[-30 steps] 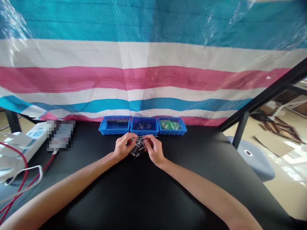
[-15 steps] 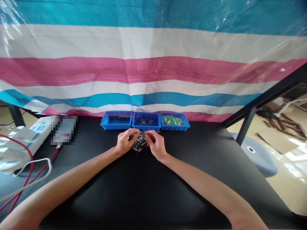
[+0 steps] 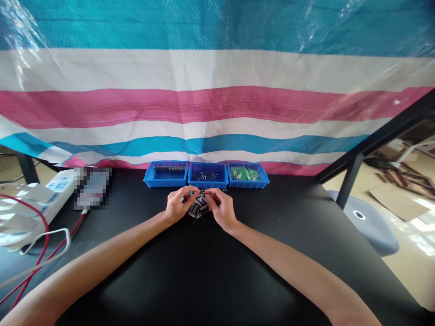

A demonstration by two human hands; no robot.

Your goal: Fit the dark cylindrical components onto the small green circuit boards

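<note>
A pile of small dark cylinders and thin metal pins (image 3: 199, 207) lies on the black table (image 3: 190, 271). Over its left side is my left hand (image 3: 180, 202), thumb and fingers pinched together, with a bit of green beside them. My right hand (image 3: 221, 207) is closed at the pile's right side, its fingertips by a thin metal piece. What either hand grips is too small to name. Just beyond stand three blue bins: the left one (image 3: 166, 183) has a row of cylinders, the middle one (image 3: 208, 184) loose pins, the right one (image 3: 248, 184) green pieces.
A white power strip (image 3: 61, 181) with plugs, a blurred-out device (image 3: 93, 188) and red and white cables (image 3: 44, 235) lie at the left. A striped sheet (image 3: 217, 104) hangs behind the bins. At the right are a black frame (image 3: 350, 181) and a grey stool (image 3: 374, 226).
The view has tilted slightly, so the bins and table appear a little lower. My fingertips have shifted slightly over the pile, with both hands still closed.
</note>
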